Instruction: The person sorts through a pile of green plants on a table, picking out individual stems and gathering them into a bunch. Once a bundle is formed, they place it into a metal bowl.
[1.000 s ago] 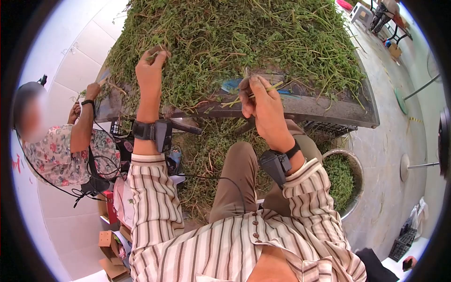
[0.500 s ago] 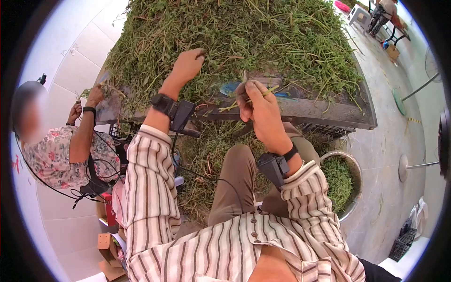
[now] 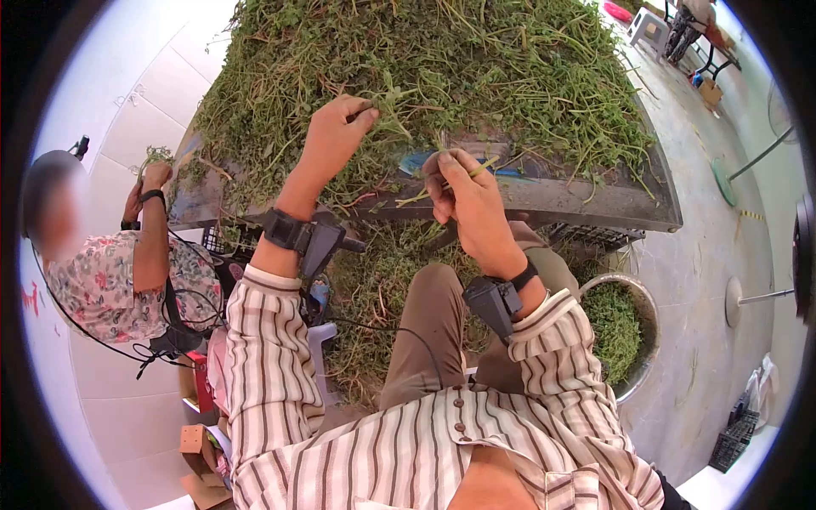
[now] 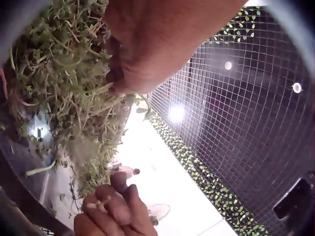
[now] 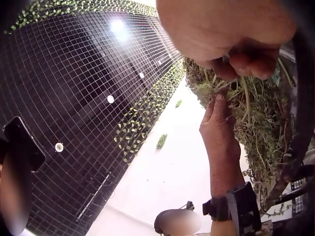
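A broad heap of leafy green stems (image 3: 510, 76) covers the dark table (image 3: 586, 204). My left hand (image 3: 336, 136) is over the heap's near side, pinching a leafy sprig (image 3: 393, 110) between thumb and fingers. To its right, close above the table's front edge, my right hand (image 3: 472, 200) holds a few cut green stems (image 3: 412, 201) crosswise in curled fingers. In the left wrist view, my right hand (image 4: 115, 214) shows below the heap. The right wrist view has my left hand (image 5: 221, 132) with its fingertips at the greenery.
A round tub (image 3: 650, 319) of short greens stands on the floor at right. More stems (image 3: 361, 297) lie under the table by my knees. Another person (image 3: 127, 272) sits at the left, holding greens. A black cable (image 3: 399, 325) runs across my lap.
My left hand has moved right across the heap, from its left side toward the middle, and a leafy sprig now shows at its fingertips. The right hand keeps its stems in nearly the same place.
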Available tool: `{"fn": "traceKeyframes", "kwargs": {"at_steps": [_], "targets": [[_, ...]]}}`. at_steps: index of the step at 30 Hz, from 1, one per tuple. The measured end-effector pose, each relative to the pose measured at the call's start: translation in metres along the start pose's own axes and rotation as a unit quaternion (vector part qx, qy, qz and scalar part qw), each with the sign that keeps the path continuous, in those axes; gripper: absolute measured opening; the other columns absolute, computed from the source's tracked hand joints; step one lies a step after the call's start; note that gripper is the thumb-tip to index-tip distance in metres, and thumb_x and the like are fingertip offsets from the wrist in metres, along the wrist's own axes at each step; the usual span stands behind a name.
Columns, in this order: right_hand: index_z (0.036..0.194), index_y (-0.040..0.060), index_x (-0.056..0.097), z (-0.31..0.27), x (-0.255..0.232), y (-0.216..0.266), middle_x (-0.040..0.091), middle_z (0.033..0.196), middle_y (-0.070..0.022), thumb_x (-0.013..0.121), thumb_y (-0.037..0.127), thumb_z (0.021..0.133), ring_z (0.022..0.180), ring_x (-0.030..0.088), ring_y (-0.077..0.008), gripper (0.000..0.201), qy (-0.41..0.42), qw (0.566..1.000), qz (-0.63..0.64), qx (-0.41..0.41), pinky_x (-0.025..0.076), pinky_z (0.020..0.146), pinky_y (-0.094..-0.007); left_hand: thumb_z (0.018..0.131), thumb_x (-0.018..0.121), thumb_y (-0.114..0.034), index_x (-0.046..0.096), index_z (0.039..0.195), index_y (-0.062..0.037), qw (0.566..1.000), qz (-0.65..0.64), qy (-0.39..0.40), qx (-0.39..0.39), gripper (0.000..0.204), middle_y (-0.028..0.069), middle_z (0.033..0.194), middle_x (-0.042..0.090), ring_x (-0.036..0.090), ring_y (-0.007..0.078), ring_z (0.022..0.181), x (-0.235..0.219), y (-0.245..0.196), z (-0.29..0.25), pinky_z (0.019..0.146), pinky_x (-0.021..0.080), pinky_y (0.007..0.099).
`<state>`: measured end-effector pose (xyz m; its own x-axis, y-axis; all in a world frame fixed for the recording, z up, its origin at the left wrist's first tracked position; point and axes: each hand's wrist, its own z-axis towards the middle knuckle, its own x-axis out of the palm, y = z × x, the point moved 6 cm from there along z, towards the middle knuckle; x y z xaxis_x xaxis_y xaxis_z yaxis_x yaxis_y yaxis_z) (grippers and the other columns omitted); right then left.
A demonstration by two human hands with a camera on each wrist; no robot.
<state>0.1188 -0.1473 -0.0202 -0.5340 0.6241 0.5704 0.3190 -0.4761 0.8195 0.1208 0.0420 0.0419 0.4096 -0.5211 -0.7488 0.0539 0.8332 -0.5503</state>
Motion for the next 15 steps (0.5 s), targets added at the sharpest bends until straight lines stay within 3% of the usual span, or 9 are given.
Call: {"fn": "traceKeyframes", "kwargs": {"at_steps": [7,15], "targets": [[0.11,0.0044,0.047,0.004,-0.003,0.001,0.045,0.063,0.0017,0.048,0.016,0.092,0.047,0.036,-0.0045,0.022,-0.035,0.999,0.03,-0.006,0.032,0.042,-0.0206,0.081,0.064,-0.012,0.063,0.09,0.0041,0.997,-0.038,-0.012,0.061,0.019,0.0062,0.081,0.056,0.052,0.0156,0.073,-0.004,-0.046,-0.012,0.068,0.04,0.0276],[0.121,0.0039,0.042,0.005,-0.004,0.008,0.046,0.068,0.0017,0.055,0.009,0.086,0.049,0.037,-0.003,0.038,-0.045,0.995,0.07,-0.047,0.031,0.041,-0.0201,0.079,0.064,-0.007,0.065,0.09,0.0025,0.991,-0.019,0.019,0.128,0.015,0.0072,0.081,0.058,0.053,0.019,0.077,0.016,-0.058,-0.02,0.068,0.042,0.0288]]}}
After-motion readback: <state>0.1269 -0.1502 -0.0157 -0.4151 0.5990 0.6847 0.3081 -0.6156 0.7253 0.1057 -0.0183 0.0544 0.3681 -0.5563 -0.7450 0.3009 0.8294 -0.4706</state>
